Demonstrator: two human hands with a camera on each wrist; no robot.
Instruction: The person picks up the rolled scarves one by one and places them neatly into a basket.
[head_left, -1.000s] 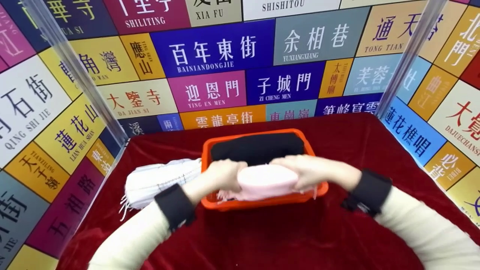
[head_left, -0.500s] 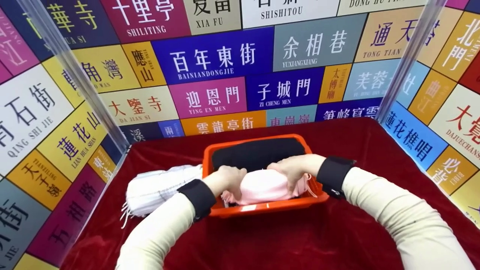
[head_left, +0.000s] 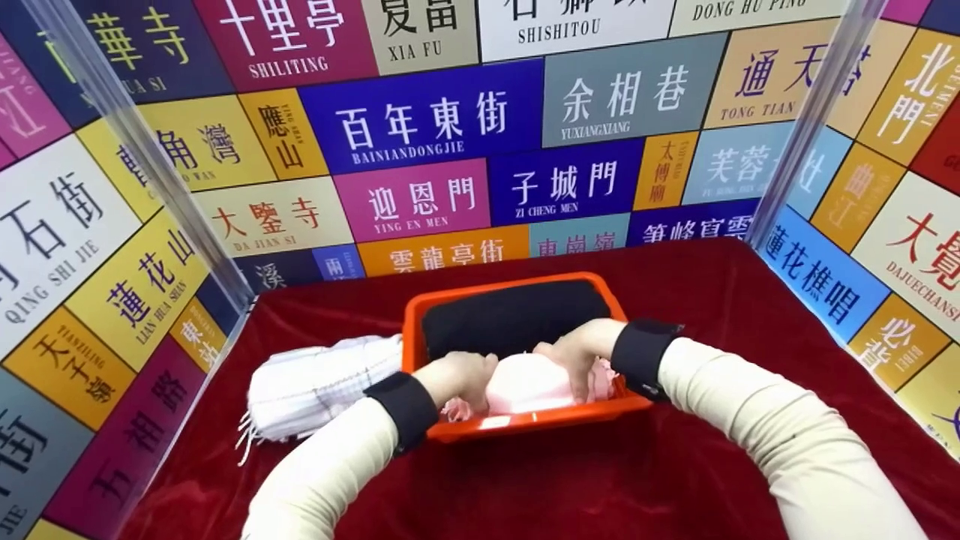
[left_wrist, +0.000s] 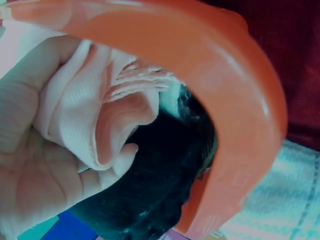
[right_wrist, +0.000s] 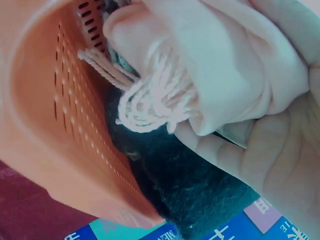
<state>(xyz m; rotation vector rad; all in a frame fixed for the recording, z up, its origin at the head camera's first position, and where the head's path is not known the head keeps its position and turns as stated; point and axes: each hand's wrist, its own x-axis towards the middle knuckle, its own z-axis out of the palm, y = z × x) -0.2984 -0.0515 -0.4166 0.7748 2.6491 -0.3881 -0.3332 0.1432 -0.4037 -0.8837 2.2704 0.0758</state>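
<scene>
A rolled pink scarf with fringed ends [head_left: 527, 384] sits low in the front part of an orange plastic basket [head_left: 525, 424]. My left hand [head_left: 459, 377] grips its left end, fingers curled beneath the folds in the left wrist view. At the other end my right hand [head_left: 581, 352] holds the scarf, thumb toward me; fringe [right_wrist: 157, 97] hangs beside those fingers in the right wrist view. Behind it in the basket lies a rolled black cloth [head_left: 517, 315]. The scarf's underside is hidden by the basket's front wall.
A rolled white checked scarf with fringe [head_left: 319, 386] lies left of the basket, against its side. Dark red velvet [head_left: 570, 480] covers the table. Walls printed with place names [head_left: 420, 112] stand behind and at both sides, with clear corner posts [head_left: 817, 127].
Both hands have lowered the pink scarf from above the front rim down into the basket. The right forearm has swung inward. The black cloth and white scarf stay where they were.
</scene>
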